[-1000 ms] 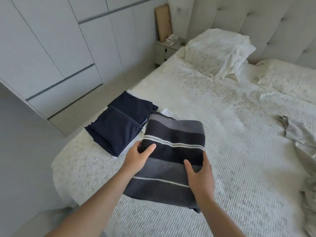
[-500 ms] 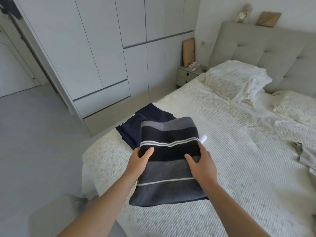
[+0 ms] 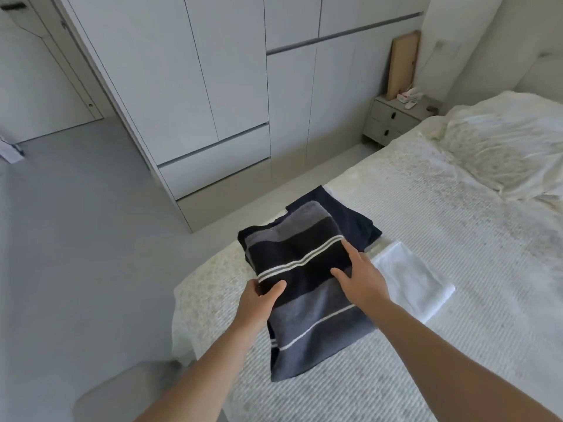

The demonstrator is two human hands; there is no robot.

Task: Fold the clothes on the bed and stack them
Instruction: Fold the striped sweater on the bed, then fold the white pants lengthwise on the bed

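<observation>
The folded striped shirt (image 3: 304,284) lies near the corner of the bed (image 3: 426,239), partly on top of a dark blue folded cloth (image 3: 350,220). The left hand (image 3: 259,303) grips its left edge, thumb on top. The right hand (image 3: 359,278) rests flat on it, fingers straight. A white folded cloth (image 3: 411,278) lies just beside.

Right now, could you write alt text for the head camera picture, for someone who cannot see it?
Two bare hands set a folded striped garment onto a folded navy garment at the corner of a bed. The left hand grips its edge; the right hand rests on top. A folded white cloth lies beside them, a white wardrobe behind.
</observation>
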